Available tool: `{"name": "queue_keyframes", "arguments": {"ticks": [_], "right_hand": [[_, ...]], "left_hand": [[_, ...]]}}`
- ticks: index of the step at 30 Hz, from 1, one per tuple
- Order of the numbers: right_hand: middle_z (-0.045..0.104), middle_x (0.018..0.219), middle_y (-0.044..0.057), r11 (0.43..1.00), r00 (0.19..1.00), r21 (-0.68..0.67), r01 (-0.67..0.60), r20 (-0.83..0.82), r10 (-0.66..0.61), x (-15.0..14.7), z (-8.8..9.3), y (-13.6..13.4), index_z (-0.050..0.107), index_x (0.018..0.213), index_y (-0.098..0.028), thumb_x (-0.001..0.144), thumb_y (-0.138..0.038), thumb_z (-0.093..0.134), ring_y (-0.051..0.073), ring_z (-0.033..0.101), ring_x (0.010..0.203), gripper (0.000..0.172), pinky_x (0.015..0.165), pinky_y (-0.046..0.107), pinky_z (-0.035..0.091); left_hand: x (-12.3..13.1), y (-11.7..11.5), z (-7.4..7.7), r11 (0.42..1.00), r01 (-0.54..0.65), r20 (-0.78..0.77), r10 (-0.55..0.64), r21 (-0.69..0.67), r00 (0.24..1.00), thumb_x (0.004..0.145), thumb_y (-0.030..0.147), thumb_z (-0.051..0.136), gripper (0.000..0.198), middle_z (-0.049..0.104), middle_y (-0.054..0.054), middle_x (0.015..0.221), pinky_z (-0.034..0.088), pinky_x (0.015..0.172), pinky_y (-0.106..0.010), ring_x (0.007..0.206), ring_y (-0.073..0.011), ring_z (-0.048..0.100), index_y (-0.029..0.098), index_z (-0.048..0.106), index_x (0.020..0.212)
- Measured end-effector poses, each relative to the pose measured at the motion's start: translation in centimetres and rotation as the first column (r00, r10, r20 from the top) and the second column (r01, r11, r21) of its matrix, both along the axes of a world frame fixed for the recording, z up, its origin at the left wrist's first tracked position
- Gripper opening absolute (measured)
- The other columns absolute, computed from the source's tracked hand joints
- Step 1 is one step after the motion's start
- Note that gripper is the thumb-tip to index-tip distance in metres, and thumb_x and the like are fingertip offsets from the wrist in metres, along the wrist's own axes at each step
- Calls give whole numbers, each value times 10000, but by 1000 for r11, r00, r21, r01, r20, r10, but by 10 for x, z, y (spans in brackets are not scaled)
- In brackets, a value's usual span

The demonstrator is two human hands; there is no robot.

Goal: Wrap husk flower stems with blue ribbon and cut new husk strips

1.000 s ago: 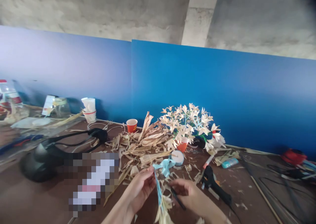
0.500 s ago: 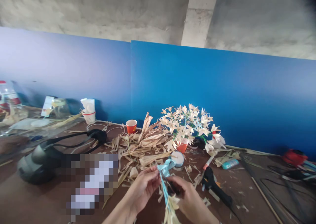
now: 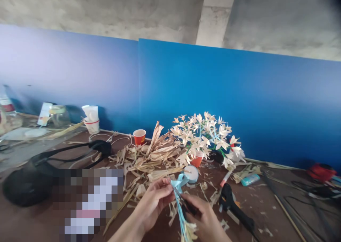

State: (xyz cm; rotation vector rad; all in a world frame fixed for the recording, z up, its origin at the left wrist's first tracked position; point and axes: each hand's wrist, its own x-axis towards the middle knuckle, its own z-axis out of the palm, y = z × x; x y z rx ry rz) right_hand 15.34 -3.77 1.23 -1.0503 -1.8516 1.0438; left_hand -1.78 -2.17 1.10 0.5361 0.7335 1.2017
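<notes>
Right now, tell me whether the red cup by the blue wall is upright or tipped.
Upright. The red cup stands on its base, open rim facing up, left of the dried husk pile.

You are in a craft workshop: a desk (image 3: 266, 213) strewn with dried husks (image 3: 151, 156), a glue gun (image 3: 234, 206), finished paper-like flowers (image 3: 202, 135).

Daylight was soft, even; shadows weak. Wide-angle bending showed at edges, top right corner darkened. Left tabletop clutter was blurred; one patch pixelated.
</notes>
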Motion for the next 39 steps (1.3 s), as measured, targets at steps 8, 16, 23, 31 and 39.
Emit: {"name": "queue_keyframes", "arguments": {"ticks": [8, 16, 23, 31, 39], "right_hand": [[656, 952, 71, 998, 996, -39, -43, -83, 40, 1, -9, 4, 621, 1044, -202, 725, -276, 561, 222, 593, 893, 333, 815, 295, 447], [651, 986, 85, 998, 999, 27, -48, -25, 48, 9, -21, 6, 602, 1075, -194, 733, -242, 559, 223, 589, 921, 348, 835, 296, 439], [642, 987, 91, 1000, 1000, -20, -20, -19, 19, 7, -21, 5, 597, 1042, -174, 696, -151, 559, 216, 587, 914, 348, 825, 301, 447], [652, 892, 75, 996, 996, -83, -36, -90, 28, 3, -11, 2, 611, 1008, -171, 705, -195, 581, 229, 584, 899, 305, 828, 318, 436], [667, 894, 76, 907, 897, -393, -151, -439, -41, 1, -6, -7, 637, 943, -204, 643, -383, 693, 203, 604, 816, 354, 747, 298, 454]], "left_hand": [[-1, 2, -1, 1000, 14, 5, -14, 3, 1000, 596, 124, 723, 179, 558, 17, 645, 470, 603, -203, 566, -72, 529, 141, 572, 690], [-1, 0, -1, 1000, 13, -12, -13, 5, 1000, 597, 140, 723, 204, 557, 27, 645, 454, 593, -211, 563, -79, 531, 154, 548, 703], [-1, 1, -2, 1000, -2, -62, 3, 27, 998, 610, 126, 705, 207, 573, 13, 667, 451, 583, -213, 579, -84, 533, 151, 548, 744], [-1, 0, 0, 1000, 9, -69, -8, 17, 998, 580, 120, 718, 214, 583, 17, 643, 449, 574, -215, 564, -88, 540, 150, 561, 722], [-5, -1, 0, 994, 113, 1, -113, -9, 994, 633, 108, 677, 370, 580, 2, 679, 457, 584, -193, 559, -74, 557, 158, 605, 993]]}}
